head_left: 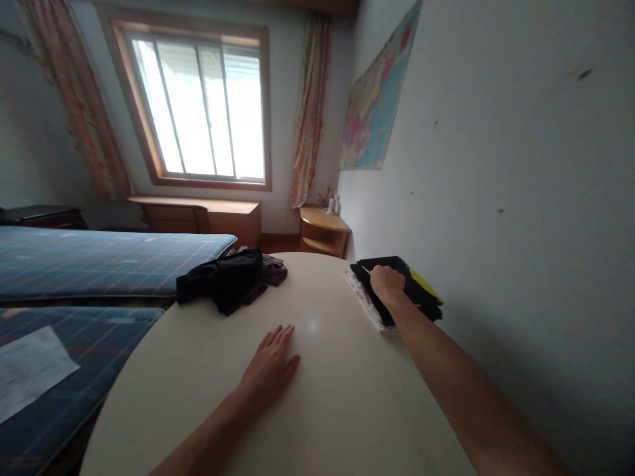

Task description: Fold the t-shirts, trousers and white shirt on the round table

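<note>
Right forearm [446, 360] stretched long to a folded stack [417, 295], left hand [270, 363] spread low over the tabletop [347, 410]

Nearest the lens, the right forearm runs from the bottom right corner of view up to the tabletop's right edge, the elbow looking fairly straight. At its end the right hand [388, 283] bears on the stack's black upper layer, knuckles up, fingers curled closed. Whether cloth is pinched inside them I cannot tell; a thin pale strip [366, 270] shows by the fingers, too small to identify. The stack lies at the tabletop's far right edge, beside the wall [496, 284], with a white layer [364, 301] showing along its left side and yellow [425, 284] along its right.

The left hand is palm down near the middle, fingers extended and held close, thumb apart, holding nothing; contact with the surface is hard to judge. Dark loose clothes [231, 277] lie at the far left edge, well apart from the stack.

For good handling, I would keep the right hand's pressure light and straight down, since a sideways drag could skew the layers. Bringing the left hand to the white side would steady them.
</note>
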`<state>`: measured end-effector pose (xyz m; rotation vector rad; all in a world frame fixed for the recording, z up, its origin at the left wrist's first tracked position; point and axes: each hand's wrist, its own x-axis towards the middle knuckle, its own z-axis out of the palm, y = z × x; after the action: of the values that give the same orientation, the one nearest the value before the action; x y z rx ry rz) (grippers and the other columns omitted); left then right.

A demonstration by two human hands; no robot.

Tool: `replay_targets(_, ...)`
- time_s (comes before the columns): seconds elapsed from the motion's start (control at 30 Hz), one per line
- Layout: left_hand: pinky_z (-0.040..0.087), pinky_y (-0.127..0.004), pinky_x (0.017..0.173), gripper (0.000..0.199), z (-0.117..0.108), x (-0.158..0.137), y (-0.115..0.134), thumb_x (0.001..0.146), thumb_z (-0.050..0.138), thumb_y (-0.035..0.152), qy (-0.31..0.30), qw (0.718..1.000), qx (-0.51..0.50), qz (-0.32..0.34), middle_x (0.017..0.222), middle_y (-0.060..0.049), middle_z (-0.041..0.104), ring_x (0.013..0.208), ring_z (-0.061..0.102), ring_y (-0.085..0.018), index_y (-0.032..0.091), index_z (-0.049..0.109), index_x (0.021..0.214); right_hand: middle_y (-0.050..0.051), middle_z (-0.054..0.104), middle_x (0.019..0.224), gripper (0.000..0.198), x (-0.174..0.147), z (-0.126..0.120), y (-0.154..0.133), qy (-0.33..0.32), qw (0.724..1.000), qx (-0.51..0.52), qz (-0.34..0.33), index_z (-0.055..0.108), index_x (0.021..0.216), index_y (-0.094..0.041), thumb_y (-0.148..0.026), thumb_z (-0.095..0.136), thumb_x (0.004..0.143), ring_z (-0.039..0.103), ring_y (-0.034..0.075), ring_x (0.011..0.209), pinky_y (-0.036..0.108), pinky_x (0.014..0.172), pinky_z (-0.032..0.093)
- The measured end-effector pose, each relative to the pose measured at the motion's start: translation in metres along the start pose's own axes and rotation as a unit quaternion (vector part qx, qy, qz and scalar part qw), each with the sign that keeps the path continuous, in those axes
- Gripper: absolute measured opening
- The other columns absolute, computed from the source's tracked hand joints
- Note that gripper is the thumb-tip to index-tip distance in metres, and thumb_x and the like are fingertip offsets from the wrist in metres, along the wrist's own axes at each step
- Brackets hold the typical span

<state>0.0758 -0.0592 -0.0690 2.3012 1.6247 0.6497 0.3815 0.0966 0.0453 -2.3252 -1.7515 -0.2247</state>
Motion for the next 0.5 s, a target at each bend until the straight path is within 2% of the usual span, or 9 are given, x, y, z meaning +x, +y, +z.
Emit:
replay_targets(0.13, 0.025, -0.047, 0.119, 0.058, 0.002, 0.000, -0.002, 0.089, 0.045, 0.034, 0.007, 1.000, -0.003, 0.003, 0.150, -0.012, 0.046, 0.144, 0.034, -0.027, 0.017, 0.041, 0.145, 0.022, 0.068, 0.117, 0.060, 0.006, -0.008, 0.010, 0.015, 1.000, 0.016, 0.004, 0.072, 0.114, -0.013, -0.052, 0.029, 0.098, 0.062, 0.034, 0.113, 0.046, 0.096, 0.045)
replay_targets(0.23, 0.026, -0.048, 0.119, 0.058, 0.002, -0.001, -0.002, 0.089, 0.045, 0.034, 0.008, 1.000, -0.004, 0.004, 0.150, -0.012, 0.047, 0.144, 0.034, -0.028, 0.017, 0.041, 0.145, 0.019, 0.052, 0.143, 0.067, 0.010, -0.007, 0.031, 0.046, 0.997, 0.024, 0.051, 0.060, 0.134, -0.019, -0.057, 0.019, 0.098, 0.040, 0.040, 0.135, 0.060, 0.107, 0.029)
replay_targets(0.33, 0.025, -0.048, 0.119, 0.059, 0.001, 0.000, 0.000, 0.089, 0.045, 0.033, 0.002, 1.000, 0.006, 0.002, 0.151, -0.013, 0.045, 0.144, 0.034, -0.028, 0.015, 0.041, 0.145, 0.015, 0.030, 0.158, 0.074, 0.006, 0.008, 0.048, -0.016, 0.994, 0.044, 0.098, 0.045, 0.148, -0.027, -0.071, 0.022, 0.092, 0.022, 0.048, 0.142, 0.071, 0.108, 0.014)
replay_targets(0.4, 0.024, -0.047, 0.120, 0.060, 0.000, 0.000, 0.002, 0.090, 0.044, 0.033, -0.005, 1.000, 0.017, -0.001, 0.152, -0.013, 0.044, 0.145, 0.033, -0.028, 0.013, 0.040, 0.146, 0.014, 0.022, 0.162, 0.078, 0.000, 0.020, 0.054, -0.058, 0.993, 0.042, 0.091, 0.037, 0.152, -0.030, -0.075, 0.023, 0.090, 0.018, 0.049, 0.144, 0.071, 0.109, 0.009)
replay_targets(0.5, 0.024, -0.046, 0.120, 0.060, -0.002, 0.000, 0.003, 0.090, 0.044, 0.034, -0.008, 1.000, 0.024, -0.002, 0.151, -0.013, 0.044, 0.145, 0.033, -0.028, 0.013, 0.040, 0.146, 0.012, 0.016, 0.164, 0.078, -0.011, 0.028, 0.053, -0.055, 0.996, 0.020, 0.065, 0.030, 0.154, -0.031, -0.075, 0.023, 0.090, 0.011, 0.049, 0.145, 0.069, 0.112, 0.004)
